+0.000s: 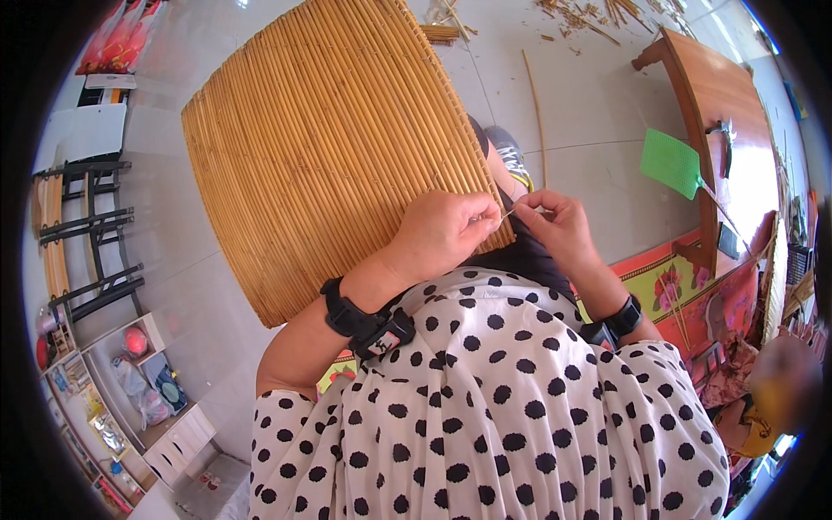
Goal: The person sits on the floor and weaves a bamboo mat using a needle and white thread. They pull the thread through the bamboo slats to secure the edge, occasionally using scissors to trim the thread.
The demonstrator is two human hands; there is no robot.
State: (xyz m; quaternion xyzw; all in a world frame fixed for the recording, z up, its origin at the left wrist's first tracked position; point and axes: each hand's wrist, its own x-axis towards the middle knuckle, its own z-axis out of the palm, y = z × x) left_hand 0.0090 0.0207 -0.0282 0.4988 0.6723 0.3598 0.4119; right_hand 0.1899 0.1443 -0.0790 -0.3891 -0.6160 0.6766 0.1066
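Mat [338,130] of tan reeds, just one, slants on my feed from the person's lap up and out to the left, its reeds too many for me to count. Around it I count one green fly swatter [672,165] at one brown wooden table [719,104], one long loose reed [536,113] on the floor, one grey shoe [507,149] near the mat's right edge, and two black straps [338,310], one per wrist. Of the two hands, I see the left hand [446,227] nearly closed, thumb and forefinger pinching one thin pale strand [509,213] over the mat's lower right corner; the right hand [559,227], fingers curled, pinches the strand's other end, whether thread or needle I cannot tell
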